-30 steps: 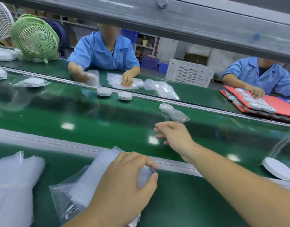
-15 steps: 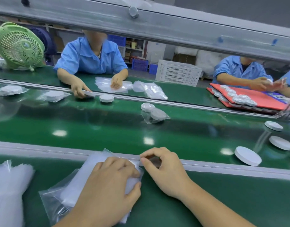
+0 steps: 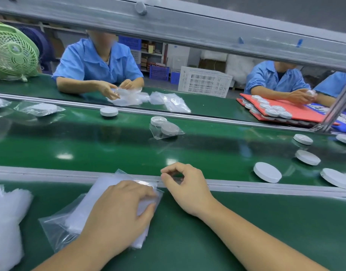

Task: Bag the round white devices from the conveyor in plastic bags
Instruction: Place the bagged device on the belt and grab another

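On green bench (image 3: 207, 231), bags (image 3: 101, 194) lie under left grip (image 3: 119, 212).

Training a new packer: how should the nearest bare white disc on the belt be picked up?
Probably pinch the nearest disc across its rim from above, thumb on the near edge, fingers on the far. It lies flat on the belt, so only its low side wall offers purchase.

Near worktop in front, conveyor belt behind it.

On the near worktop (image 3: 266, 208) a bag stack (image 3: 101, 194) lies under the left hand (image 3: 117, 214). The right hand (image 3: 187, 188) pinches at its far right corner, by the rail. A loose bag pile (image 3: 5, 222) sits at the left edge. On the conveyor belt (image 3: 90, 145), round devices (image 3: 267, 172) cluster at the right edge, a bagged device (image 3: 169, 130) lies mid-belt, and a lone device (image 3: 109, 111) is near the far edge.
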A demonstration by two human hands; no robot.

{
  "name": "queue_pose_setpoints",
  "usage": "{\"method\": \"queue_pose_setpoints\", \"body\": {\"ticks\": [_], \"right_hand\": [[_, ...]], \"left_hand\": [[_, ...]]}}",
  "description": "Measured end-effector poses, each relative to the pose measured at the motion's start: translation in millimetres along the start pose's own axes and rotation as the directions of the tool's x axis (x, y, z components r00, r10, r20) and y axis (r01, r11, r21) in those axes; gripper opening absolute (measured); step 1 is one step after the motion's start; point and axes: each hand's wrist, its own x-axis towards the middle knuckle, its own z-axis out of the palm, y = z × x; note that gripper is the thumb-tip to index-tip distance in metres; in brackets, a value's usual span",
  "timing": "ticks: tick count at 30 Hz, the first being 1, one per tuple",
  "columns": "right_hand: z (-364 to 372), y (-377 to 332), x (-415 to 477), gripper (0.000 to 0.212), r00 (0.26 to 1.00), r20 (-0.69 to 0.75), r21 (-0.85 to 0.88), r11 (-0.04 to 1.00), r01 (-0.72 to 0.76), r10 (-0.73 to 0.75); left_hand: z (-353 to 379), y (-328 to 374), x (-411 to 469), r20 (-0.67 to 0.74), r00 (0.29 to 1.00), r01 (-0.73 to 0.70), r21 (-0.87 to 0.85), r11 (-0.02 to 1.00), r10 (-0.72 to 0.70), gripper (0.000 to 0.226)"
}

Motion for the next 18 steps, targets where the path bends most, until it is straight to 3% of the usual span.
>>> {"method": "queue_pose_setpoints", "body": {"ticks": [3, 5, 6, 8, 9, 10, 11, 16, 18], "right_hand": [[-26.3, 4.8, 3.7, 0.023, 0.987, -0.143, -0.125, 0.991, 0.057, -0.074], [-67.9, 21.3, 11.6, 0.038, 0.957, -0.239, -0.447, 0.893, 0.045, -0.167], [-93.5, 35.0, 15.0, 0.046, 0.956, -0.259, -0.617, 0.785, -0.051, -0.141], [-146.0, 64.3, 14.1, 0.062, 0.941, -0.295, -0.773, 0.536, -0.338, 0.168], [-168.2, 79.3, 9.6, 0.065, 0.888, -0.295, -0.768, 0.466, -0.440, 0.352], [-186.1, 94.0, 3.5, 0.064, 0.843, -0.259, -0.737, 0.467, -0.488, 0.471], [-199.1, 106.1, -3.3, 0.060, 0.842, -0.219, -0.704, 0.518, -0.486, 0.492], [-201.1, 106.0, -19.5, 0.040, 0.962, -0.181, -0.697, 0.664, -0.271, 0.203], [-175.2, 82.1, -23.5, 0.038, 0.996, -0.078, -0.681, 0.728, -0.081, 0.037]], "left_hand": [[-6.0, -1.4, 1.3, 0.100, 0.995, -0.024, 0.067, 0.997, 0.018, 0.029], [-9.8, -3.9, 3.5, 0.155, 0.987, -0.062, 0.097, 0.993, 0.046, 0.032], [-12.0, -4.8, 4.5, 0.169, 0.984, -0.075, 0.110, 0.991, 0.055, 0.035], [-14.6, -4.8, 6.0, 0.178, 0.981, -0.098, 0.135, 0.986, 0.073, 0.039], [-14.6, -4.5, 6.4, 0.175, 0.981, -0.114, 0.144, 0.983, 0.088, 0.040], [-14.3, -3.9, 6.8, 0.168, 0.980, -0.133, 0.148, 0.980, 0.107, 0.039], [-14.0, -3.1, 7.2, 0.160, 0.979, -0.149, 0.152, 0.977, 0.124, 0.039], [-15.4, -1.4, 9.3, 0.110, 0.987, -0.127, 0.098, 0.987, 0.116, 0.049], [-16.2, -1.2, 10.6, 0.039, 0.998, -0.047, -0.025, 0.999, 0.048, 0.039]]}}
